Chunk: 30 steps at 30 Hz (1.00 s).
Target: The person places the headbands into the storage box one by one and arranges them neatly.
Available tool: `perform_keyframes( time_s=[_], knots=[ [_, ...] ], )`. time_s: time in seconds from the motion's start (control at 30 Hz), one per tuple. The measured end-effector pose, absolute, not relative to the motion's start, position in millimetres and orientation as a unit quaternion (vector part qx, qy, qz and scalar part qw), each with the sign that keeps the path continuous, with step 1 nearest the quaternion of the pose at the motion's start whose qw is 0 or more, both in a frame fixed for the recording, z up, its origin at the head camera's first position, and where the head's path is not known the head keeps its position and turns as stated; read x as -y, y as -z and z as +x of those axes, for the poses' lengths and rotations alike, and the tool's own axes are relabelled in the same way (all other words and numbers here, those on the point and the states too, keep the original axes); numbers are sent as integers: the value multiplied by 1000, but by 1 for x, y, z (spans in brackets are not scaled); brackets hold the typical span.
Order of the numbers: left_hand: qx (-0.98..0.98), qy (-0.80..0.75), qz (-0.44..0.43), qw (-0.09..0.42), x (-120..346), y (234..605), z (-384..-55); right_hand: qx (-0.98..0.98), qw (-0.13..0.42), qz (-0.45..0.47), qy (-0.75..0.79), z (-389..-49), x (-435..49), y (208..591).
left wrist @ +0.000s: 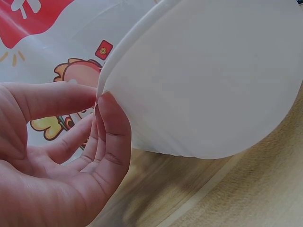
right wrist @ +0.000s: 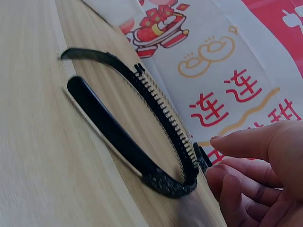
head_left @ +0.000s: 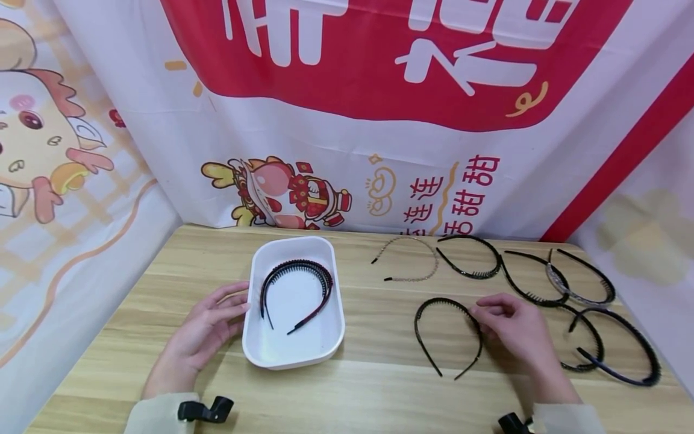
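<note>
While pinching white plastic tub (head_left: 295,349) with left hand (head_left: 210,327) | had right hand (head_left: 512,324) at black comb-toothed headband (head_left: 444,300) on tabletop (head_left: 390,395), could not tell if pinching | judged light, springy, slick; best taken at arch

Your left wrist view crops the white tray (left wrist: 199,85), contents hidden; on the right wrist, your right hand (right wrist: 270,177) runs off-edge.
</note>
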<state>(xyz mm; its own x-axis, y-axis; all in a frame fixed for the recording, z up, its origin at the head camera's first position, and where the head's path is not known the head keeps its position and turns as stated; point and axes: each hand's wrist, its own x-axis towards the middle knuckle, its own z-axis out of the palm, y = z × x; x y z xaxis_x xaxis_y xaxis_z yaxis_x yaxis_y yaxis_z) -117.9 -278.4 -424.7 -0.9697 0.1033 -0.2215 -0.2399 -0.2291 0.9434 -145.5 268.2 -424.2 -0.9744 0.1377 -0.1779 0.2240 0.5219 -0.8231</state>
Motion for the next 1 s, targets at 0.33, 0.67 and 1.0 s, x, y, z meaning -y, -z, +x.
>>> perform_keyframes(
  time_s=[0.33,0.67,1.0],
  knots=[
    [-610,-783,-50,109,279,427,-118,-892,62,94,438,-145,-277,429],
    [-612,-782,-57,108,278,426,-118,-904,63,75,417,-146,-276,433],
    [-614,-779,-67,110,278,424,-118,-905,82,70,411,-145,-276,433]
  ],
)
